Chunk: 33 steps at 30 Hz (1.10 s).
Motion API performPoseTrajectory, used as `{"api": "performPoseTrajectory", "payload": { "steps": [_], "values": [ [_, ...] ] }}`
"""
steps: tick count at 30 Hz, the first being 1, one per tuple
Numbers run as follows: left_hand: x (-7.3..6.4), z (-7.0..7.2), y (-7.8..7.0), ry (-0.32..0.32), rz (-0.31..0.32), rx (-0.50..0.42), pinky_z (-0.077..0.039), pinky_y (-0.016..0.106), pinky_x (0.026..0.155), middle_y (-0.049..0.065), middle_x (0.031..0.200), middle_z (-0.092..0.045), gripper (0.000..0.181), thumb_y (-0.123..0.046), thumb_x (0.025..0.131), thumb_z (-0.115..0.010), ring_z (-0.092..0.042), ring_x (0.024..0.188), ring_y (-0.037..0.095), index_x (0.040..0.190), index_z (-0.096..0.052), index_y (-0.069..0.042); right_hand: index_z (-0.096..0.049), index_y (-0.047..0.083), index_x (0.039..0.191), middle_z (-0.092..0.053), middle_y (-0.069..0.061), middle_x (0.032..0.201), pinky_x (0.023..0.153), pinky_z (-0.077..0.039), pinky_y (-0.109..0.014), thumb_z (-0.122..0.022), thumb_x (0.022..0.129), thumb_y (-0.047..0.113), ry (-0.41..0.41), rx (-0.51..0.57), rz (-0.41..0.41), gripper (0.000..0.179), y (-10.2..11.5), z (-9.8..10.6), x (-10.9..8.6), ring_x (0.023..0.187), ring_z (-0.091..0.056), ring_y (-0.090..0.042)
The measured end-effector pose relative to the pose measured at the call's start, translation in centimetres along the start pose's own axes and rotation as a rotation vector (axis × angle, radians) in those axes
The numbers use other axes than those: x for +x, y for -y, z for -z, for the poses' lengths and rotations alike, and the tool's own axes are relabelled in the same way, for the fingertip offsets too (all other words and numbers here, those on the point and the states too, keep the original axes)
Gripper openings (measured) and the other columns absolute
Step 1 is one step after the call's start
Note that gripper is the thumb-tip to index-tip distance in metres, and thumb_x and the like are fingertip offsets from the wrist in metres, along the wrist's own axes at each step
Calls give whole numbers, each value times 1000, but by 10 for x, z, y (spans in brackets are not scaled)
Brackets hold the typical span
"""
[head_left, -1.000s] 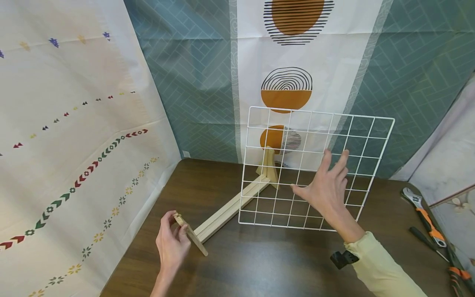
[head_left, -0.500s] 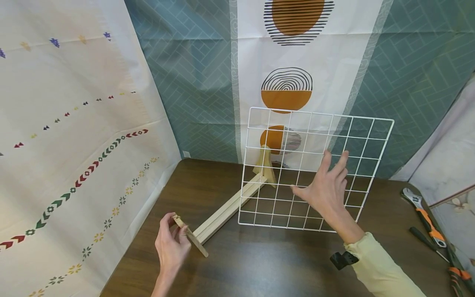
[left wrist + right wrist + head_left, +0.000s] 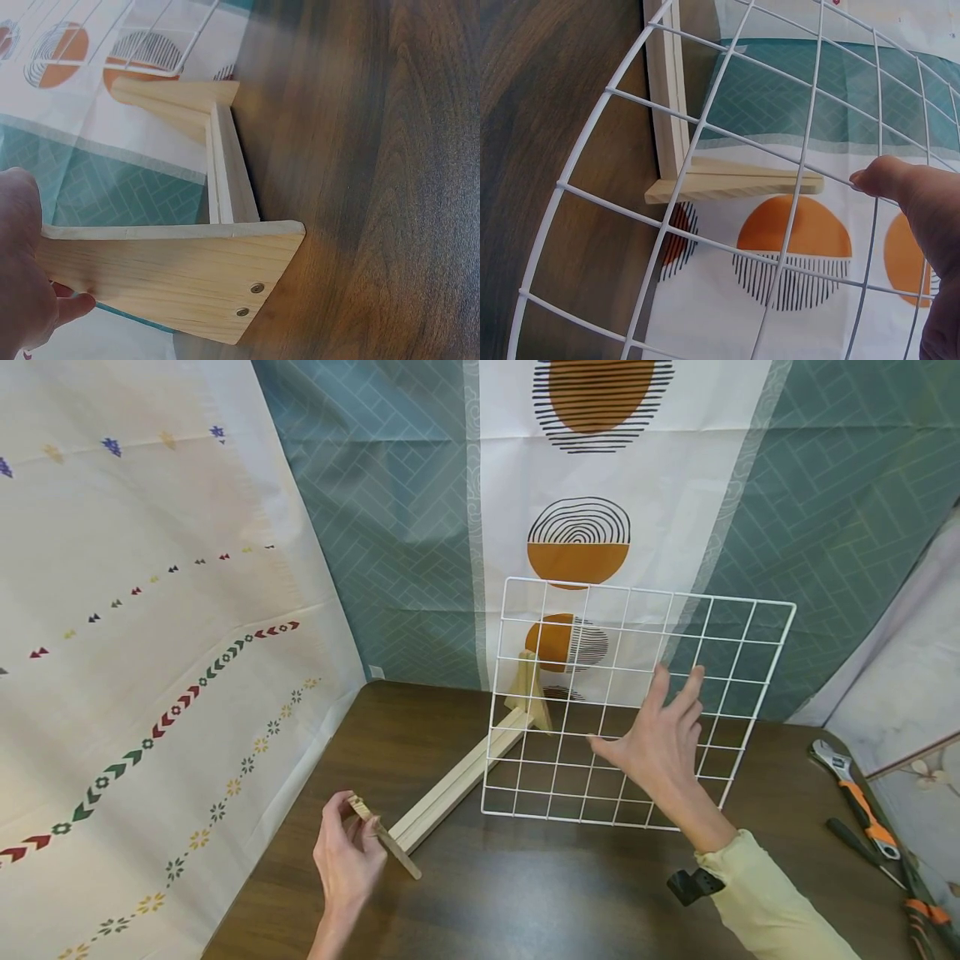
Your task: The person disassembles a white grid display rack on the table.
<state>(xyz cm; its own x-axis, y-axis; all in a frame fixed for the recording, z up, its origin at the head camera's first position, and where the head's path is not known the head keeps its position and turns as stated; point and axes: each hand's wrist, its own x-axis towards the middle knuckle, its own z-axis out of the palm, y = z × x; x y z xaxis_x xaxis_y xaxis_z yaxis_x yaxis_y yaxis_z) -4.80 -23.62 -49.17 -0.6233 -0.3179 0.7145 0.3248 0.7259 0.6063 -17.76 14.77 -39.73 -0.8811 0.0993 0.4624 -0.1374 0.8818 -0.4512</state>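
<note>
My left hand [image 3: 348,852] grips the upper part of the near end panel of a pale wooden stand [image 3: 457,781]. Two screw heads show low on this end panel [image 3: 180,277] in the left wrist view. A long grooved bar [image 3: 232,165] joins it to the far end panel [image 3: 735,180]. With fingers spread across several wires, my right hand [image 3: 660,743] holds a white wire grid panel [image 3: 517,812] steeply tilted. The thumb [image 3: 885,176] lies at a wire in the right wrist view. In the head view, the grid overlaps the stand's far end.
An adjustable wrench [image 3: 858,797] with an orange and black handle lies at the table's right edge. Beside it are a black-handled screwdriver [image 3: 862,847] and another orange and black handle [image 3: 926,918]. Patterned cloths hang behind and left of the brown table [image 3: 480,902].
The stand's far end has swung slightly left behind the grid, while its near end stays in my left hand. The grid and my right hand are almost still.
</note>
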Motion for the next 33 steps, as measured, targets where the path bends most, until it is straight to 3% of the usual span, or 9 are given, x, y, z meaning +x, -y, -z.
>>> {"api": "performPoseTrajectory", "payload": {
  "steps": [19,24,33],
  "values": [
    [-2,-1,-5,-21,6,7,-48,11,85,23,102,-60,57,22,71,-72,-64,93,34,123,-51,11,-11,0,153,12,-33,158,81,-41,-73,-97,51,46,30,-31,-6,141,-5,-4,-1,116,-34,-64],
    [-5,-2,-5,-32,0,17,-48,12,86,25,101,-59,52,17,76,-72,-62,91,34,123,-49,13,-13,-2,152,11,-33,158,80,-42,-73,-97,50,47,25,-36,-7,140,-6,-5,-2,116,-34,-64],
    [-8,-3,-4,-28,47,47,-47,13,90,25,102,-58,48,7,82,-72,-60,94,33,123,-49,13,-12,-1,152,10,-34,157,77,-42,-71,-96,51,47,30,-40,-8,141,-7,-5,-4,114,-35,-63]
  ]
}}
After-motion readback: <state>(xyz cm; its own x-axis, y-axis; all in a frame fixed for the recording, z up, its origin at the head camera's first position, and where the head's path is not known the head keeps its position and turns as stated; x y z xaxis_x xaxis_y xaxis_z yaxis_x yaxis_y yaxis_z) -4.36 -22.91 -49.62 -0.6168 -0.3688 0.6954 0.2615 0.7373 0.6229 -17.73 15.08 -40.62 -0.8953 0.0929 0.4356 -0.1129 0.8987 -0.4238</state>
